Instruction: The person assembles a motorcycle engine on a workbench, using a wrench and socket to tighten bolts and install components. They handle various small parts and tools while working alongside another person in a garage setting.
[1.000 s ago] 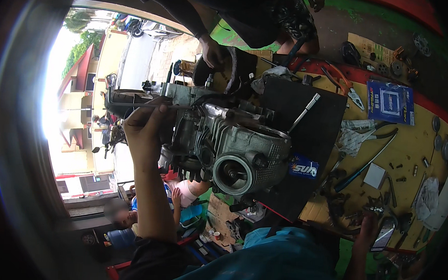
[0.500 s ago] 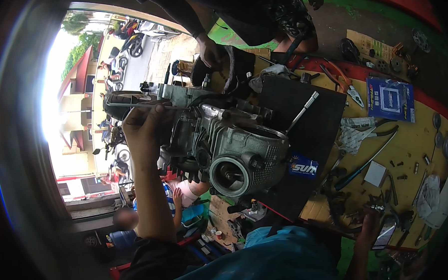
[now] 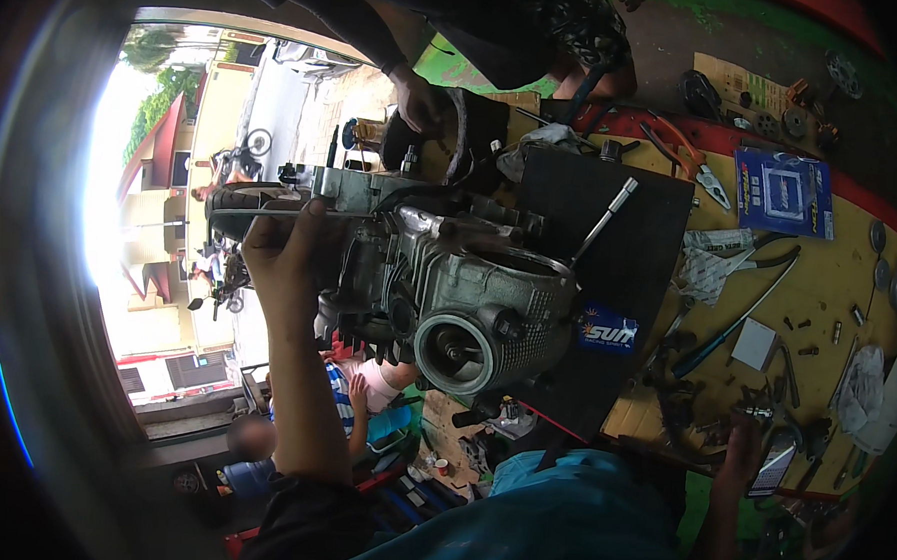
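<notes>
A grey metal motorcycle engine (image 3: 512,308) lies with its round open port facing me. At its left end, my left hand (image 3: 285,243) is closed around a long thin metal bar (image 3: 346,215) that reaches along the engine's upper side. Low on the right, my right hand (image 3: 739,453) is at the table edge with its fingers bent, beside a small silver metal part (image 3: 758,412). The dark blur there hides whether it grips that part. A socket tool with a silver shaft (image 3: 606,222) leans against the engine's right side.
Under the engine is a black board (image 3: 650,249). Pliers (image 3: 711,186), a blue package (image 3: 785,195), a screwdriver (image 3: 705,356), bolts and rags cover the yellow table (image 3: 839,277). Another person's hand (image 3: 416,103) rests by a dark round part at the back.
The bar and my left hand have shifted only slightly, left hand still gripping. My right hand stays about where it was. Outside, the motorcycles in the street have changed position.
</notes>
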Demonstrator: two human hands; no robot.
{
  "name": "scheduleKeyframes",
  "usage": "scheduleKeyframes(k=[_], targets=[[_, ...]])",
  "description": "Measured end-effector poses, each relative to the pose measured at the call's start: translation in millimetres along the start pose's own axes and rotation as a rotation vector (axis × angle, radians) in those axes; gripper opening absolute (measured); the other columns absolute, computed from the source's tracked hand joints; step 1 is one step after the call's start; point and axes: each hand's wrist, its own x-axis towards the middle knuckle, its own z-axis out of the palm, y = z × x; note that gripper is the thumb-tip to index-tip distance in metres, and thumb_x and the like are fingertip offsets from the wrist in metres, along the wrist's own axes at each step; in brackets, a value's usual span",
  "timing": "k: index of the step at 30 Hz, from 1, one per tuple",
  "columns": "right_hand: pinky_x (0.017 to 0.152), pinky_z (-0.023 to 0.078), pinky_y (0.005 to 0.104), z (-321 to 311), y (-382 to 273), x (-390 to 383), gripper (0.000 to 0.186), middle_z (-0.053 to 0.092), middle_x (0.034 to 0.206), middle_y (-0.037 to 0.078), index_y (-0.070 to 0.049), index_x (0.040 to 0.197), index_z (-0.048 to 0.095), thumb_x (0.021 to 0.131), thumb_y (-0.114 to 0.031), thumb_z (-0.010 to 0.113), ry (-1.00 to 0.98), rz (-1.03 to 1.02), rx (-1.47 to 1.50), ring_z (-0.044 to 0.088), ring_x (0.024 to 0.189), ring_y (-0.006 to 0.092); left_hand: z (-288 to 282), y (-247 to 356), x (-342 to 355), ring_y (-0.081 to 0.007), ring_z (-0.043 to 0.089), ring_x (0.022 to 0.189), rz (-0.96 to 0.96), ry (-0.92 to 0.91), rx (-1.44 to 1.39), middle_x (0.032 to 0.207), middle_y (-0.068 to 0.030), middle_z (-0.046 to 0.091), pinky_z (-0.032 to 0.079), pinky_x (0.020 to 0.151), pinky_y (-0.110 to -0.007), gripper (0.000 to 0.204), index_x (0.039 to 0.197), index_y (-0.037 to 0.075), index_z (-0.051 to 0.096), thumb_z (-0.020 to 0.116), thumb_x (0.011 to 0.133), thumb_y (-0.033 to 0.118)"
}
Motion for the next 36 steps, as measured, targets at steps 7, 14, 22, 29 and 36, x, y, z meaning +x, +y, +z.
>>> scheduleKeyframes(k=[7, 14, 22, 29, 36], targets=[[0.076, 0.045, 0.0308, -1, -5, -1, 0.024, 0.061, 0.096, 0.005, -0.001, 0.111, 0.065, 0.104, -0.02, 0.052, -0.022, -0.024, -0.071, 0.056, 0.085, 0.0139, 15, 9, -8, -0.0218, 0.077, 0.087, 0.069, -0.085, -0.142, 0.103, -0.0185, 0.077, 0.063, 0.078, -0.033, 0.021, 0.113, -0.004, 0.068, 0.069, 0.101, 0.014], [0.077, 0.044, 0.0305, -1, -6, 0, 0.024, 0.06, 0.095, 0.004, -0.001, 0.111, 0.064, 0.104, -0.021, 0.052, -0.012, -0.034, -0.079, 0.055, 0.085, 0.0137, -2, -2, -1, -0.017, 0.076, 0.08, 0.007, -0.062, -0.039, 0.093, -0.0145, 0.079, 0.062, 0.073, -0.029, 0.019, 0.106, -0.003, 0.072, 0.077, 0.096, 0.012], [0.078, 0.045, 0.0294, 2, -10, 0, 0.027, 0.061, 0.098, 0.004, -0.001, 0.117, 0.065, 0.104, -0.02, 0.052, -0.028, -0.013, -0.04, 0.057, 0.087, 0.0127, -2, 0, 1, -0.017, 0.075, 0.074, -0.007, -0.016, 0.029, 0.086, -0.0143, 0.077, 0.061, 0.068, -0.029, 0.021, 0.099, -0.003, 0.071, 0.081, 0.093, 0.015], [0.078, 0.046, 0.0297, -1, -6, 1, 0.028, 0.062, 0.099, 0.005, -0.001, 0.117, 0.065, 0.104, -0.021, 0.051, -0.034, -0.032, -0.097, 0.057, 0.087, 0.0124, 1, 4, 0, -0.0181, 0.075, 0.075, -0.003, -0.025, 0.024, 0.085, -0.0147, 0.076, 0.061, 0.068, -0.03, 0.022, 0.099, -0.003, 0.069, 0.078, 0.095, 0.016], [0.08, 0.045, 0.0305, -3, -15, -2, 0.028, 0.061, 0.098, 0.005, -0.001, 0.116, 0.065, 0.107, -0.024, 0.052, -0.032, -0.051, -0.037, 0.056, 0.087, 0.013, 5, 7, -6, -0.0117, 0.069, 0.066, -0.037, 0.004, -0.019, 0.079, -0.0101, 0.075, 0.054, 0.059, -0.024, 0.022, 0.092, -0.001, 0.071, 0.084, 0.092, 0.017]])
